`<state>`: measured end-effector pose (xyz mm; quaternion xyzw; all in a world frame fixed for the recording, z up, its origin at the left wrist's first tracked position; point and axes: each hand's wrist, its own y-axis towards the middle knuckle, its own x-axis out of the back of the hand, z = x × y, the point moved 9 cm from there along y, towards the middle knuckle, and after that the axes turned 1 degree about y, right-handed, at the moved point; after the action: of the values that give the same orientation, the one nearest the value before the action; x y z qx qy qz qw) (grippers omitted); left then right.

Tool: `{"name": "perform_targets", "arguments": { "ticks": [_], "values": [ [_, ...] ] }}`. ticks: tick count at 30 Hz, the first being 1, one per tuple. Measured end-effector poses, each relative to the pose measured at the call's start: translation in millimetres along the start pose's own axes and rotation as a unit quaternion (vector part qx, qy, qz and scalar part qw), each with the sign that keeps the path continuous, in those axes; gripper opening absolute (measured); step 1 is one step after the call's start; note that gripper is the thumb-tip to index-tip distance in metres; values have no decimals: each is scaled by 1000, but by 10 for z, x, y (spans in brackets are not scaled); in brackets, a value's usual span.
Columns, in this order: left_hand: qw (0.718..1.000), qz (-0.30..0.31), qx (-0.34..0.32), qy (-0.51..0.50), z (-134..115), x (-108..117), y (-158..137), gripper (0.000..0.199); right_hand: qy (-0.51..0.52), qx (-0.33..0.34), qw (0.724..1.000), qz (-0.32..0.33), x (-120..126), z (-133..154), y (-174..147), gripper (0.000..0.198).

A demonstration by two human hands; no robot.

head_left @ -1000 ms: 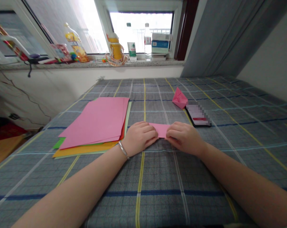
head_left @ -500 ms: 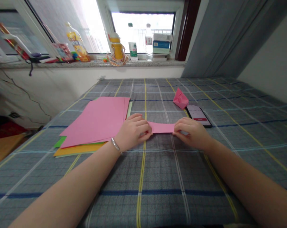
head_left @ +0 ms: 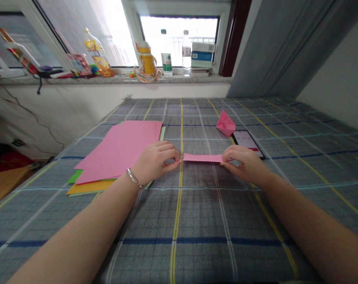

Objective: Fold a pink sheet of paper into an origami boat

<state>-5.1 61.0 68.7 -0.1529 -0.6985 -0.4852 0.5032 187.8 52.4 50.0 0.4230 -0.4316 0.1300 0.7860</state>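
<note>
On the middle of the checked cloth: a narrow pink strip is lying roughly crosswise between the two hands, its long sides running left to right.
Left hand: hovering over the cloth at the strip's left end; thumb and fingertips are nearly meeting there, the other fingers curling. Whether they are gripping the very edge, cannot tell.
Right hand: pinching the strip's right end, thumb below, fingertips above, a small gap showing behind the pinch.
Left wrist: wearing a silver bracelet.
Left of the hands: large pink sheets are lying on top of a loose stack; an orange sheet is jutting out along the near side, a green corner at the left.
Far right of the strip: a folded pink paper shape is sitting on the cloth, pointed end up.
Phone: lying face up, screen lit, just near of the folded shape; the right hand is partly covering its near side.
Far sill: a yellow cup, a clear bottle and stacked boxes are standing before the window.
</note>
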Motion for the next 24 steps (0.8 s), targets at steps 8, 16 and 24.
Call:
{"name": "perform_targets", "arguments": {
  "ticks": [8, 16, 24],
  "values": [
    [999, 8, 29, -34, -35, -86, -1, 45, 7, -8, 999, -34, 27, 32, 20, 7],
    [998, -41, -3, 51, -112, -164, -28, 24, 23, 3, 999, -49, 37, 44, 21, 8],
    [987, -108, -5, 123, -138, 32, -75, 22, -12, 27, 995, -98, 169, 88, 14, 10]
  ]
}}
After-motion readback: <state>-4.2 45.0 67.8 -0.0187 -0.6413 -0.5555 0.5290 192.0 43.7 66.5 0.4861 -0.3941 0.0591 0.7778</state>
